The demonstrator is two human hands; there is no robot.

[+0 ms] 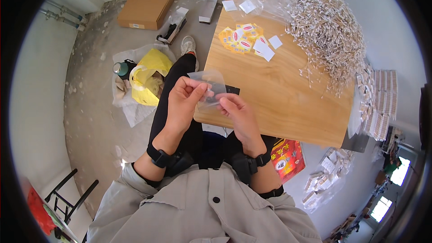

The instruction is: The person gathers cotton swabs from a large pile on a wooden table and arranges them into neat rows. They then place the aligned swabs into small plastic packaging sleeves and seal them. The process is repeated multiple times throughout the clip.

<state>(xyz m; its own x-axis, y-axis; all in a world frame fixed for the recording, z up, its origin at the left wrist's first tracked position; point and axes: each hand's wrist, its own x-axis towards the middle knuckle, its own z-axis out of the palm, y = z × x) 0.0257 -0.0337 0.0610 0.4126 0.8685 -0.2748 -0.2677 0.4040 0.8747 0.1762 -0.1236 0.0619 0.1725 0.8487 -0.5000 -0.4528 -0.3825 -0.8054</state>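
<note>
In the head view, the left hand [183, 103] and the right hand [238, 111] are together over the near left corner of the wooden table [279, 94], and both pinch one small clear plastic bag [209, 84] between thumb and fingers, the left hand on its left edge and the right hand on its lower right part. On the far right of the table lies a big heap of white cotton swabs [326, 29], and left of the heap are yellow and red labels [240, 38] with some white paper squares [265, 49]. On the floor to the left are a yellow bag [148, 78] and, farther away, a brown cardboard box [145, 10].
</note>
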